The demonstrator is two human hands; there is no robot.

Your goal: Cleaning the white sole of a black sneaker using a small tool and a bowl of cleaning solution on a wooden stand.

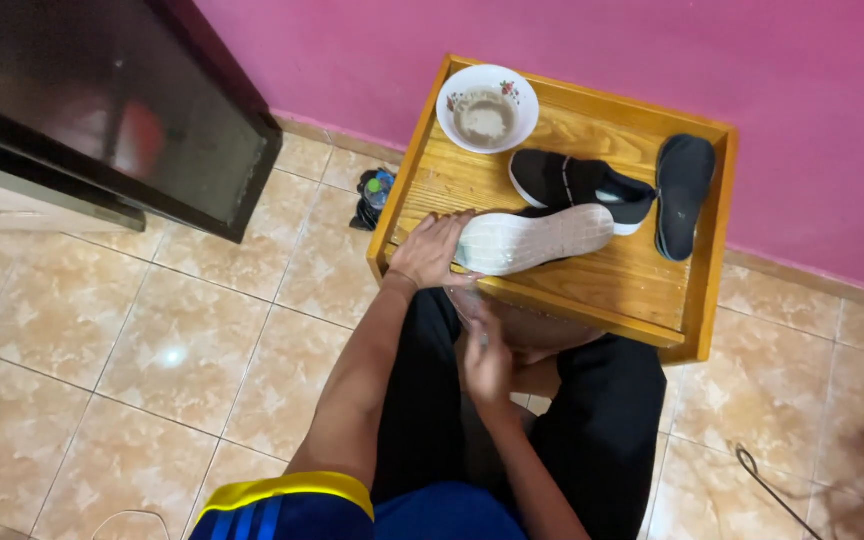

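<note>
Shoe (537,238), sole up: white, grid-patterned tread, dark upper underneath. Lying on its side along the near part of the wooden tray table (642,285), heel end toward the left hand (430,250).

Left hand: closed over the heel end, fingers wrapped on the sole, holding the shoe.

Right hand (485,352): below the table's near edge, over the lap; blurred, curled around something thin, grip not discernible.

On the table beyond the shoe: second black shoe (580,185), upright, touching it; black insole (683,195) to the right of that shoe, apart; white bowl (487,108) of murky water at the far left corner.

Left of the table, on the tiled floor (132,340): small dark bundle (375,197); further left, a dark cabinet (102,100).
</note>
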